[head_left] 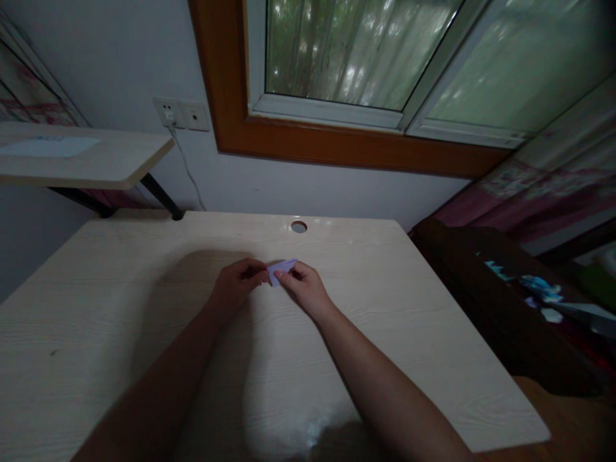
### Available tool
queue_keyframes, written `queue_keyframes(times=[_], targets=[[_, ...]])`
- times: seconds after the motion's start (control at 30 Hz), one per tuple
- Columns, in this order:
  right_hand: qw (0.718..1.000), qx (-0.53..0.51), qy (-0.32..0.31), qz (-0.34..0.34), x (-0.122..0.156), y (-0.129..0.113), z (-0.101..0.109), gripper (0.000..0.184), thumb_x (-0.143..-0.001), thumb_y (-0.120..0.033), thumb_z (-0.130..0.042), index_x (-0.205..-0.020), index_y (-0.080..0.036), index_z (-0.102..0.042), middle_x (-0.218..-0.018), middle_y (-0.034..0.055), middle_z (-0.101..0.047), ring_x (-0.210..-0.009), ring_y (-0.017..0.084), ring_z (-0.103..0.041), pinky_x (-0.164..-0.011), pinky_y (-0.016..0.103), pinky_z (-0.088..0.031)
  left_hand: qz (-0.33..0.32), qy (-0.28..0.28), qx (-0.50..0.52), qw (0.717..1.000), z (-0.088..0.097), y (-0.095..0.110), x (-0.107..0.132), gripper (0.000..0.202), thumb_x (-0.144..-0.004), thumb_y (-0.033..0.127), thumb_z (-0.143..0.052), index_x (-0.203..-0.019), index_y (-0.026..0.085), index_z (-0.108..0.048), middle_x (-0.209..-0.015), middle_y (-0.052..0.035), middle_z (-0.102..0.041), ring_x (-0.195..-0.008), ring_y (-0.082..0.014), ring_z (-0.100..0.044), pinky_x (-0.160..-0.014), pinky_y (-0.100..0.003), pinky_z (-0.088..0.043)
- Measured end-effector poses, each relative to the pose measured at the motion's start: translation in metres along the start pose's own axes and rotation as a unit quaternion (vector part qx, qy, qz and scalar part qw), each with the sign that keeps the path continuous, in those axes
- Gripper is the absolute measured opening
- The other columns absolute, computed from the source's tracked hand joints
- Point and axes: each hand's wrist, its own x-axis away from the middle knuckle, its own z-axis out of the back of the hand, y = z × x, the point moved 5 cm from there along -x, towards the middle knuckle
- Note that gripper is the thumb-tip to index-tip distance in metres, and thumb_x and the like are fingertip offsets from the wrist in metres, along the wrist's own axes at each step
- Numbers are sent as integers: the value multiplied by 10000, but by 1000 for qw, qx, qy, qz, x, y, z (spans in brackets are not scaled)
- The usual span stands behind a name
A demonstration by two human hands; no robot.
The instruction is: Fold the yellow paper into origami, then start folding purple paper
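Note:
A small folded piece of pale lilac paper (pixel 282 267) is held just above the light wooden desk (pixel 120 289), near its middle. My left hand (pixel 237 282) pinches the paper's left end with curled fingers. My right hand (pixel 304 287) grips its right side, fingers closed on it. Both forearms reach in from the bottom edge of the view. The part of the paper between my fingers is hidden.
A round cable hole (pixel 299 226) sits near the desk's far edge. A raised shelf (pixel 86 160) with a pale sheet stands at the left. Wall sockets (pixel 181 114) with a white cable, a window (pixel 366 58), and dark furniture (pixel 505 301) at the right.

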Motion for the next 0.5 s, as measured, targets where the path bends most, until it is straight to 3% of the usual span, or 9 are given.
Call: queue_keyframes(times=[0.17, 0.5], targets=[[1000, 14, 2, -16, 0, 1, 0, 333, -777, -500, -699, -891, -190, -736, -729, 22, -672, -719, 191, -598, -638, 290, -459, 9, 8, 17, 1000, 0, -1, 0, 299, -783, 356, -729, -1029, 189, -697, -833, -36, -735, -735, -153, -688, -705, -260, -560], [999, 44, -2, -4, 0, -1, -1, 332, -770, -500, -704, -852, -180, -726, -721, 18, -657, -712, 178, -580, -635, 279, -451, -6, -6, -60, 998, -1, 1, 1, 274, -783, 333, -721, -1023, 202, -702, -844, -31, -729, -748, -154, -687, -702, -250, -550]])
